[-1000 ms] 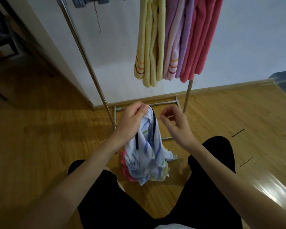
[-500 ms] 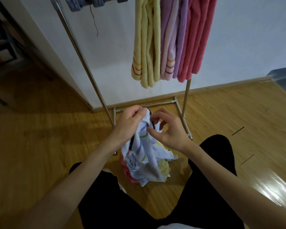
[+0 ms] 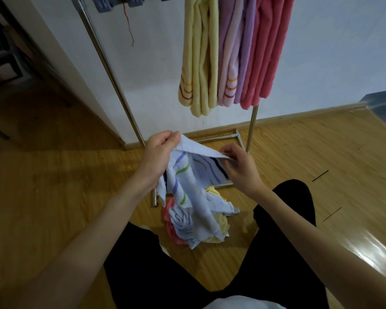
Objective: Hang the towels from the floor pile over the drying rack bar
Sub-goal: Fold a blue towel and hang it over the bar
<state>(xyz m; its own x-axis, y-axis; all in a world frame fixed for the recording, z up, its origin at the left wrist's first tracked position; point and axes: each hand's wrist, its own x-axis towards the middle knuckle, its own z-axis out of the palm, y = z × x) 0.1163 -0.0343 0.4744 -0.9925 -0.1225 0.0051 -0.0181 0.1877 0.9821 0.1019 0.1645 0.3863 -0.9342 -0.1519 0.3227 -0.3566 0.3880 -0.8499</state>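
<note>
One striped towel (image 3: 187, 181) is pinched by left hand (image 3: 159, 152) and right hand (image 3: 241, 166).

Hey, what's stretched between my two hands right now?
In the head view, the top edge of the white striped towel spans from the left hand to the right hand; both pinch it.

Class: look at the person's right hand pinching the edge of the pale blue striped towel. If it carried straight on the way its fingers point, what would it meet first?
The right hand points leftward along the pale blue striped towel, so it would probably meet the left hand gripping the same edge first. Depth is uncertain.
</note>
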